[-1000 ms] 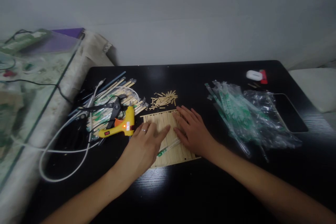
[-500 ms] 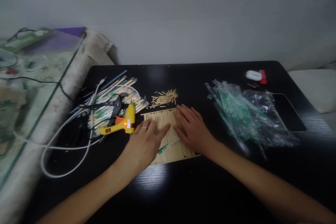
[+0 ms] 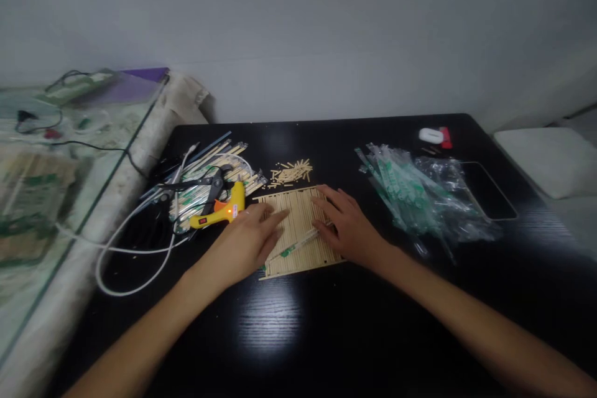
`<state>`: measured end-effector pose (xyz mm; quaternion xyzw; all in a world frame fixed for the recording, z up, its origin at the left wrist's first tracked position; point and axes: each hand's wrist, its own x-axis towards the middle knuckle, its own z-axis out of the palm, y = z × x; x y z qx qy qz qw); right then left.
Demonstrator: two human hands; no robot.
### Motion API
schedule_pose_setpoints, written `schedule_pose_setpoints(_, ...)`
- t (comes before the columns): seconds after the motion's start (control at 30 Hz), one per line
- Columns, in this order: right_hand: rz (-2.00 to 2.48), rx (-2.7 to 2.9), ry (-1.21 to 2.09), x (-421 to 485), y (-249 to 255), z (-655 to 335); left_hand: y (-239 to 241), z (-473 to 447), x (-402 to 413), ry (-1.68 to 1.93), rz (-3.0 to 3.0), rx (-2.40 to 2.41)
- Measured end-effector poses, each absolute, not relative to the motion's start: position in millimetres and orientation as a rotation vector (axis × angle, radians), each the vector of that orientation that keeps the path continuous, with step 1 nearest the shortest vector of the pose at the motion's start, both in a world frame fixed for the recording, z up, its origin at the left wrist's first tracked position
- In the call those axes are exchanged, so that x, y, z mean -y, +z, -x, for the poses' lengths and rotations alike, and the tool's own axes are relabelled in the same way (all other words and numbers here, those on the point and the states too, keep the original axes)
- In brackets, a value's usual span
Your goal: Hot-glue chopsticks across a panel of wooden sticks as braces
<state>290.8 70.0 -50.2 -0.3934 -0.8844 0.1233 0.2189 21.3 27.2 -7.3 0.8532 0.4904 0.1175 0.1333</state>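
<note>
A flat panel of bamboo sticks [image 3: 293, 217], laid side by side with a crosswise stick at the far and near edges, lies on the black table. Across it, at a slant, rests a clear wrapper strip with green print [image 3: 296, 247]; whether a stick is inside I cannot tell. My left hand [image 3: 247, 236] is over the panel's left edge, fingers apart and slightly bent. On the right edge lies my right hand [image 3: 349, 224], its fingers spread over the sticks. Just left of my left hand is a yellow glue gun [image 3: 219, 210] with a small light glowing.
Behind the panel is a pile of short cut sticks [image 3: 291, 173]. Wrapped chopsticks [image 3: 224, 161], black-handled cutters [image 3: 214, 189] and a white cable [image 3: 100, 261] lie left. At right are empty wrappers [image 3: 410, 193], a phone [image 3: 487, 189] and a white case [image 3: 430, 135].
My left hand has drawn back to the left, uncovering more of the panel and wrapper strip. My right hand stays at the right edge. The whole view has shifted slightly.
</note>
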Motion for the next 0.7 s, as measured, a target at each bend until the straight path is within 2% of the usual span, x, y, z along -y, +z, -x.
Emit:
schedule_pose_setpoints(0.3, 1.064, 2.503, 0.533, -28, -55, -324, -15, -7, 20, 0.483, -2.323, -1.373)
schedule_pose_setpoints(0.7, 1.154, 2.456, 0.592, -21, -56, -329, -21, -14, 23, 0.486, -2.326, -1.335)
